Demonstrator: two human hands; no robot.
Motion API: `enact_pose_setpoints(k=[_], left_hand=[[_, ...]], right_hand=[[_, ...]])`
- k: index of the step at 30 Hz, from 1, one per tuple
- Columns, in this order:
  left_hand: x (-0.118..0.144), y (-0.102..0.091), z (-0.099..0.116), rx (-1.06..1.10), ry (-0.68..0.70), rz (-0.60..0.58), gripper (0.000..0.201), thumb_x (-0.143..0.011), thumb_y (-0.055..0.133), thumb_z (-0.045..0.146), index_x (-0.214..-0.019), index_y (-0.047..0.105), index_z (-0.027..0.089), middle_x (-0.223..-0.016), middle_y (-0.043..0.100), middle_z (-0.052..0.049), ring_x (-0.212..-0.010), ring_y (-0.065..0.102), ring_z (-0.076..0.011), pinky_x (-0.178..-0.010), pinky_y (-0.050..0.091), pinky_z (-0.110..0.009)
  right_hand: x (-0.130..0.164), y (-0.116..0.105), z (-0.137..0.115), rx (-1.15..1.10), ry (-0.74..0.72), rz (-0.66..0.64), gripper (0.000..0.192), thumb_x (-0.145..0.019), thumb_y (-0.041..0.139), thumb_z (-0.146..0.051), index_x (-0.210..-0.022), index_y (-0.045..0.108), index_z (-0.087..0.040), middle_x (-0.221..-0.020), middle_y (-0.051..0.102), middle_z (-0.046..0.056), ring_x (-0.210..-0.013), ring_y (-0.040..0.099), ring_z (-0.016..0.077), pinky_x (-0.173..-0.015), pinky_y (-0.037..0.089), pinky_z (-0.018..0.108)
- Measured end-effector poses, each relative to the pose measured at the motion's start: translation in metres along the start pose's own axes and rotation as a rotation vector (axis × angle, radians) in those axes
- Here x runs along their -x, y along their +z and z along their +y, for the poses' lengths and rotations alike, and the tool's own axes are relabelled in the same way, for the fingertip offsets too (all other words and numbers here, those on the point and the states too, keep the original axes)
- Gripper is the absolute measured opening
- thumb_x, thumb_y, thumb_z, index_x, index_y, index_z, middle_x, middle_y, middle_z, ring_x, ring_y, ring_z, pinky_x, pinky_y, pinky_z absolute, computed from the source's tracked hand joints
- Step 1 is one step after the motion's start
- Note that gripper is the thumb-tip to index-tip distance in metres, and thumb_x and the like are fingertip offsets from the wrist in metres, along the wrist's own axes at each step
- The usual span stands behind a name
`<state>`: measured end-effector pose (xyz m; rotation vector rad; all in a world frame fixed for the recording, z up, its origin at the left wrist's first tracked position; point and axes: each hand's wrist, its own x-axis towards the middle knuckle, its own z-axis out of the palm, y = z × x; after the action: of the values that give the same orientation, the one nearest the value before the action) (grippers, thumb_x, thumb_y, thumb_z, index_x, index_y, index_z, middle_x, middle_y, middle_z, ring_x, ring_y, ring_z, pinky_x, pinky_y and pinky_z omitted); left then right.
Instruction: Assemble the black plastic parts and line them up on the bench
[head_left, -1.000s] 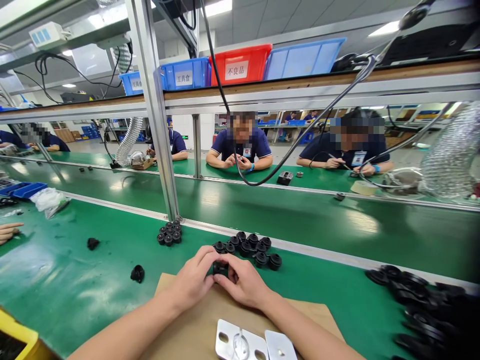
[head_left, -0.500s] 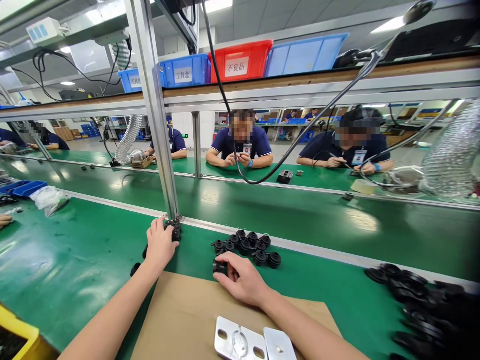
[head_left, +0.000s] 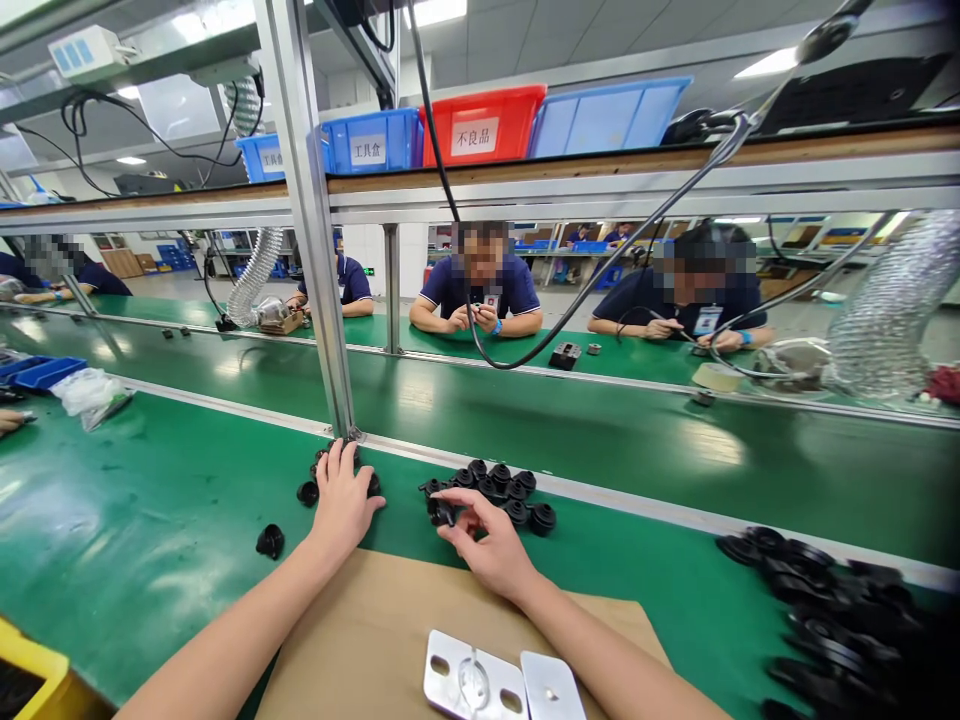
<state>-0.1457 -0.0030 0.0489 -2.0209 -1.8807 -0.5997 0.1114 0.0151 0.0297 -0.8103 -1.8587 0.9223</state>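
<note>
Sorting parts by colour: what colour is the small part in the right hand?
Black, seen in the head view: small part.

We see a small black ribbed part point(head_left: 441, 512) pinched between the fingertips of the right hand point(head_left: 491, 545), just below centre of the frame, above the far edge of the brown cardboard sheet. Immediately beyond it lies a row of similar black round parts point(head_left: 502, 490), standing close together on the green mat. Left of centre, the left hand point(head_left: 343, 500) lies palm down over a second cluster of small black parts point(head_left: 309, 490); only a few show at its edges.
</note>
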Motion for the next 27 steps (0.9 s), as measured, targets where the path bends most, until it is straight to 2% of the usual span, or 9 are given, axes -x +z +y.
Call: enact_pose_setpoints(k=[5,10,11,13,15,17,20,24,27], left_hand=[[0.0,0.003,-0.003,0.032,-0.039,0.025,0.038,-0.075,0.091,0.025,-0.108,0.074,0.015,-0.154,0.048,-0.026,-0.151,0.033,-0.0518,-0.122,0.028,-0.071],[0.0,0.008,-0.005,0.262,-0.04,0.067,0.024,-0.076,0.086,0.016,-0.091,0.069,0.019,-0.159,0.047,-0.018,-0.157,0.026,-0.0483,-0.125,0.02,-0.073],[-0.001,0.007,-0.004,0.377,-0.035,0.067,0.024,-0.076,0.085,0.016,-0.091,0.066,0.02,-0.159,0.048,-0.017,-0.156,0.028,-0.0458,-0.125,0.023,-0.071],[0.0,0.004,0.003,0.672,-0.037,0.018,0.024,-0.077,0.082,0.018,-0.092,0.063,0.02,-0.15,0.058,-0.015,-0.146,0.048,-0.039,-0.121,0.038,-0.062],[0.001,-0.001,0.013,0.971,-0.058,-0.096,0.022,-0.08,0.08,0.022,-0.095,0.064,0.02,-0.127,0.072,-0.012,-0.12,0.068,-0.0298,-0.107,0.054,-0.049],[0.005,-0.006,0.025,1.18,-0.094,-0.209,0.022,-0.081,0.079,0.025,-0.098,0.068,0.019,-0.104,0.077,-0.007,-0.097,0.073,-0.0231,-0.093,0.059,-0.039],[0.011,-0.01,0.038,1.323,-0.142,-0.275,0.026,-0.079,0.082,0.024,-0.103,0.073,0.018,-0.101,0.077,-0.006,-0.095,0.073,-0.0224,-0.09,0.059,-0.035],[0.015,-0.005,0.042,1.371,-0.143,-0.266,0.033,-0.079,0.082,0.024,-0.112,0.078,0.02,-0.111,0.075,-0.008,-0.101,0.07,-0.0243,-0.09,0.057,-0.036],[0.015,0.001,0.04,1.378,-0.115,-0.247,0.035,-0.08,0.081,0.025,-0.115,0.08,0.022,-0.11,0.072,-0.008,-0.099,0.068,-0.0236,-0.087,0.056,-0.035]], right_hand=[[0.001,0.001,0.005,0.06,-0.019,0.02,0.034,-0.091,0.072,-0.032,-0.123,0.069,-0.021,-0.068,0.063,-0.002,-0.056,0.055,0.014,-0.055,0.047,0.027],[0.0,0.003,0.006,0.096,-0.056,0.028,0.031,-0.092,0.071,-0.032,-0.122,0.07,-0.022,-0.071,0.065,-0.001,-0.056,0.056,0.0144,-0.054,0.049,0.027],[0.0,0.003,0.006,0.099,-0.076,0.039,0.029,-0.093,0.071,-0.031,-0.121,0.07,-0.022,-0.079,0.068,0.001,-0.058,0.058,0.0143,-0.055,0.05,0.027],[0.0,0.002,0.005,0.1,-0.123,0.068,0.027,-0.093,0.07,-0.03,-0.119,0.07,-0.023,-0.099,0.073,0.007,-0.062,0.061,0.0143,-0.056,0.052,0.027],[0.001,0.002,0.005,0.104,-0.163,0.085,0.026,-0.094,0.07,-0.029,-0.119,0.068,-0.023,-0.112,0.072,0.009,-0.066,0.063,0.0146,-0.056,0.054,0.027],[0.002,0.001,0.005,0.114,-0.191,0.085,0.026,-0.095,0.069,-0.028,-0.121,0.068,-0.023,-0.113,0.072,0.01,-0.068,0.064,0.0152,-0.057,0.054,0.028],[0.003,0.001,0.005,0.133,-0.218,0.066,0.027,-0.097,0.067,-0.028,-0.123,0.067,-0.024,-0.11,0.071,0.009,-0.069,0.064,0.016,-0.058,0.055,0.029],[0.004,0.001,0.006,0.143,-0.23,0.042,0.027,-0.098,0.066,-0.029,-0.124,0.066,-0.024,-0.112,0.071,0.01,-0.068,0.064,0.0159,-0.059,0.056,0.03],[0.004,0.002,0.007,0.143,-0.234,0.045,0.028,-0.098,0.066,-0.029,-0.125,0.065,-0.024,-0.114,0.07,0.011,-0.068,0.063,0.0155,-0.058,0.055,0.03]])
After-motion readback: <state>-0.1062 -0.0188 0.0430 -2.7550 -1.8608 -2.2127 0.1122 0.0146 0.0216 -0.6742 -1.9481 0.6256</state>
